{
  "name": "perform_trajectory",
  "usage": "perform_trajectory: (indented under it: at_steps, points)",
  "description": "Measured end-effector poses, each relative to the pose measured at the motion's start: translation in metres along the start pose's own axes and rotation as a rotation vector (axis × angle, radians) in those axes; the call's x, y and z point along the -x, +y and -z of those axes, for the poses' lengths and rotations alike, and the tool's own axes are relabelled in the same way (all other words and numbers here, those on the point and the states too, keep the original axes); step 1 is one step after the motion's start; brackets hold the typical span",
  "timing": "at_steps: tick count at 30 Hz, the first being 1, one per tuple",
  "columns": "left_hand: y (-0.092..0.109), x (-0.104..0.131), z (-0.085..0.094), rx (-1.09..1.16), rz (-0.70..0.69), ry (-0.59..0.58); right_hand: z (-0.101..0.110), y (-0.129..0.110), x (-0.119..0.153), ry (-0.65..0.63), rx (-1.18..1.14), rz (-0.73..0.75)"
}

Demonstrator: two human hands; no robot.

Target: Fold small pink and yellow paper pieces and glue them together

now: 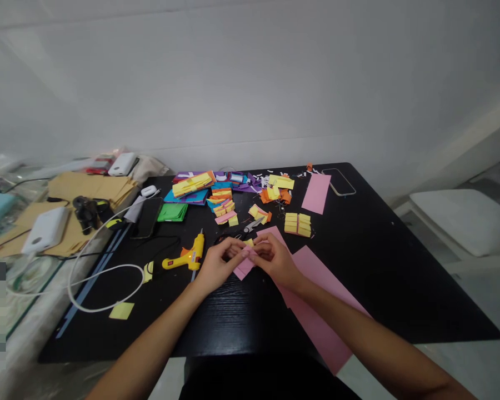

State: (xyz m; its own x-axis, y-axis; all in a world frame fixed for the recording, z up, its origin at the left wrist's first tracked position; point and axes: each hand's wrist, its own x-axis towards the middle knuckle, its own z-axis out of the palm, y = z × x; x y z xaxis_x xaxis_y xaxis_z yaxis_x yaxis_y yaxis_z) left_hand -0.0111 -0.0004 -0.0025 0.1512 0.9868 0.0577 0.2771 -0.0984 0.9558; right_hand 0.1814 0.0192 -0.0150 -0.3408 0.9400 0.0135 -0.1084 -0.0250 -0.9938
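Left hand [220, 262] and right hand [276, 260], grip pinched on creased pink paper [243, 270]: uneven pressure (however slight) might skew it.

Noting one small pink paper piece [243, 269] — showing straight edges and thin lines across its near part. Sitting turned like a diamond over the black table [241, 325], pointing one corner nearward. Being pinched between left hand [219, 261] and right hand [278, 260]. Also noting a yellow scrap [249, 243] — showing just beyond, not establishing whether joined.
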Motion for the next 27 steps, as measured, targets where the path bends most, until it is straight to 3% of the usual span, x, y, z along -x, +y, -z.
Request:
perform_trajectory:
  at_steps: [9, 16, 27]
  points:
    - [0.0029, 0.0011, 0.0031, -0.074, -0.007, -0.004, 0.0043, 0.0059, -0.0046, 0.065, -0.008, -0.042]
    - [0.0004, -0.0003, 0.0033, -0.06, 0.015, -0.047, 0.0036, 0.0046, -0.0037, -0.015, 0.016, -0.039]
    - [-0.0047, -0.0035, 0.0069, -0.074, 0.044, -0.068, 0.005, 0.0067, -0.0055, 0.001, 0.022, -0.033]
